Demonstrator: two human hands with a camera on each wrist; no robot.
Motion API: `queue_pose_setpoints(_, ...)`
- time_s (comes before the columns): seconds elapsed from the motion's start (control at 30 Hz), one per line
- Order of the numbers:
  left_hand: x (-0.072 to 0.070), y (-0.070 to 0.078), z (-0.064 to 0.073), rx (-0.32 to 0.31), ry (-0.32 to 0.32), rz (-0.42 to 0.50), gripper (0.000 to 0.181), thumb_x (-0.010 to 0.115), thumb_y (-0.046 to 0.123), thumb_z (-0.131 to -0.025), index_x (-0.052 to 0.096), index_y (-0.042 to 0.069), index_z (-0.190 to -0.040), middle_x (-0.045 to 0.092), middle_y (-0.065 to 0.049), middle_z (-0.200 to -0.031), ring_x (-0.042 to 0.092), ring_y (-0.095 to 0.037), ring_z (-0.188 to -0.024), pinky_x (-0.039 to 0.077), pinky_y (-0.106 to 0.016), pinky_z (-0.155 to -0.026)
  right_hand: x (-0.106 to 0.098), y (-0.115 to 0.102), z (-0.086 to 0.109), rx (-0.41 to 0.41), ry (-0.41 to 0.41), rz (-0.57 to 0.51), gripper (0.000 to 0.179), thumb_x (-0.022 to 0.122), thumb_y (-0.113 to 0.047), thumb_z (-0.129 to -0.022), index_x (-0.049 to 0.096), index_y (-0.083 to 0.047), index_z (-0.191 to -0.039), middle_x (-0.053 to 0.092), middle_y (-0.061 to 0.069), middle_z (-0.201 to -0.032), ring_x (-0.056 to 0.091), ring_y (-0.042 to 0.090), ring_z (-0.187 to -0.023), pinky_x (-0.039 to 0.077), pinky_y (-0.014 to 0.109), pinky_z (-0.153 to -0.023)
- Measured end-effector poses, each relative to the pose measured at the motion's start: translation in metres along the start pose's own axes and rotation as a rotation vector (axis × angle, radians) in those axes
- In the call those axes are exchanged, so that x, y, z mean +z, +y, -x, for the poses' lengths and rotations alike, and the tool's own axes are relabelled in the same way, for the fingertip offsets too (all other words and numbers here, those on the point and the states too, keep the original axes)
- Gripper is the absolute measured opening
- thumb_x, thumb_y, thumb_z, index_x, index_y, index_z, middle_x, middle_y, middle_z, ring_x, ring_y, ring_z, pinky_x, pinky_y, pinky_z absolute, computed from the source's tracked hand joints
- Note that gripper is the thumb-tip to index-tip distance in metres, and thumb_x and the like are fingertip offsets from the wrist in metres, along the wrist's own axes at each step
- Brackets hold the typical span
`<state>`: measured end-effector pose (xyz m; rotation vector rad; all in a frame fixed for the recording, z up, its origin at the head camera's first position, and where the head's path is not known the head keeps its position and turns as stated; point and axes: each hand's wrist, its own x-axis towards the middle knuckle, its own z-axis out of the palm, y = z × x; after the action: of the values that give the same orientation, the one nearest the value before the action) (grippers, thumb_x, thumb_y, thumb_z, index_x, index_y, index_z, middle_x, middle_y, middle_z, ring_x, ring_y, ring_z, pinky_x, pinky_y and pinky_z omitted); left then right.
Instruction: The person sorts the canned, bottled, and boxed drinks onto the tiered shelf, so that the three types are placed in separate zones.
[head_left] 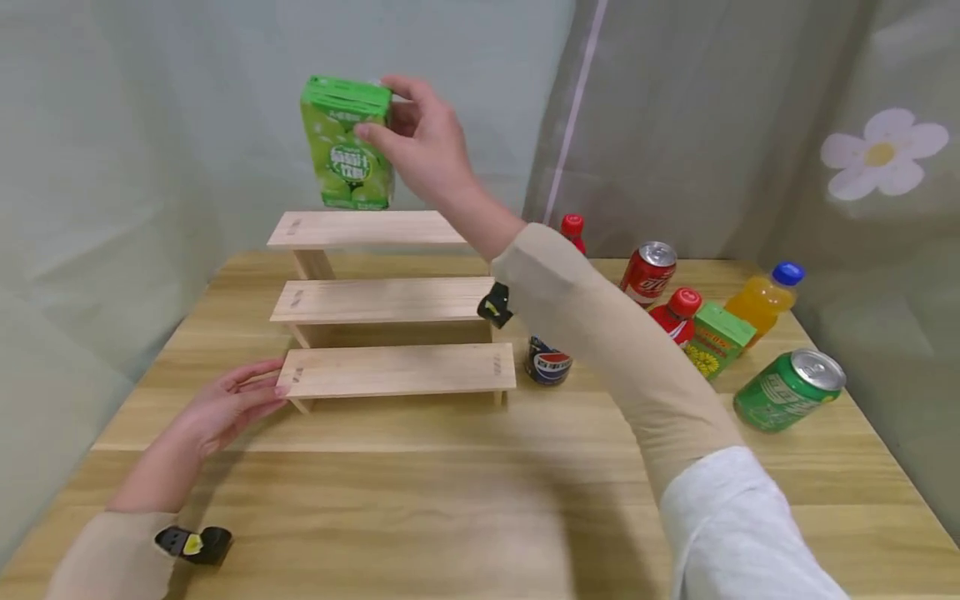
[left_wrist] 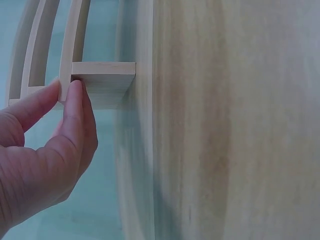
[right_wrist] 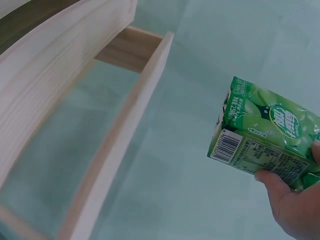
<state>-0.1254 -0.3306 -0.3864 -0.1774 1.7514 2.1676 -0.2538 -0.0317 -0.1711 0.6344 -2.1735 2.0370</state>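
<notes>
A green juice box (head_left: pixel 348 150) with grape pictures is held upright over the left end of the top step of a three-step wooden rack (head_left: pixel 397 367). My right hand (head_left: pixel 427 142) grips the box near its top, thumb on the front face. In the right wrist view the juice box (right_wrist: pixel 270 130) shows its barcode side, apart from the rack's top board (right_wrist: pixel 120 140). My left hand (head_left: pixel 240 400) pinches the left end of the lowest step. The left wrist view has the thumb above that board and the fingers (left_wrist: pixel 75 105) beneath it.
Right of the rack stand a Pepsi can (head_left: pixel 547 362), a red cola can (head_left: pixel 649 271), red-capped bottles (head_left: pixel 678 310), a green carton (head_left: pixel 716 337), an orange juice bottle (head_left: pixel 765 296) and a tilted green can (head_left: pixel 791 390). My right sleeve (head_left: pixel 615 342) partly covers some. Curtains hang behind the table (head_left: pixel 420 500).
</notes>
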Motion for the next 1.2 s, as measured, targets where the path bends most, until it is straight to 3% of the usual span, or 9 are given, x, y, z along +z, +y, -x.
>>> queue_pose_setpoints(0.17,0.0,-0.003,0.001,0.004,-0.029,0.038,0.036,0.057,-0.007,-0.09,0.068,0.025,-0.102,0.067,0.005,-0.098,0.067,-0.009,-0.09,0.059,-0.021,-0.083,0.023,0.008,-0.013,0.05,-0.015,0.044,0.058,0.069,-0.006,-0.086,0.043,-0.008,-0.138,0.061,0.009,-0.126,0.061,0.011,-0.106,0.053,0.009,-0.078)
queue_pose_setpoints(0.4,0.004,-0.003,0.004,-0.027,0.003,0.077,0.036,0.06,-0.007,-0.089,0.07,0.026,-0.099,0.068,0.004,-0.096,0.068,-0.011,-0.089,0.059,-0.022,-0.082,0.045,0.019,-0.024,0.126,-0.026,0.1,0.059,0.07,-0.011,-0.087,0.043,-0.012,-0.14,0.063,0.003,-0.123,0.062,0.006,-0.101,0.052,0.007,-0.075)
queue_pose_setpoints(0.8,0.01,-0.005,0.005,-0.055,0.0,0.14,0.036,0.06,-0.007,-0.089,0.073,0.025,-0.098,0.069,0.003,-0.095,0.069,-0.011,-0.087,0.059,-0.022,-0.081,0.059,0.048,-0.026,0.205,-0.023,0.157,0.058,0.069,-0.015,-0.088,0.043,-0.014,-0.139,0.061,0.0,-0.125,0.06,0.005,-0.104,0.05,0.004,-0.079)
queue_pose_setpoints(1.2,0.006,-0.006,0.01,-0.072,0.013,0.156,0.038,0.056,-0.007,-0.091,0.073,0.025,-0.1,0.067,0.004,-0.097,0.069,-0.012,-0.088,0.059,-0.023,-0.081,0.067,0.047,-0.026,0.233,-0.096,0.206,0.06,0.067,-0.022,-0.09,0.039,-0.024,-0.143,0.058,-0.006,-0.127,0.058,0.003,-0.105,0.051,0.007,-0.078)
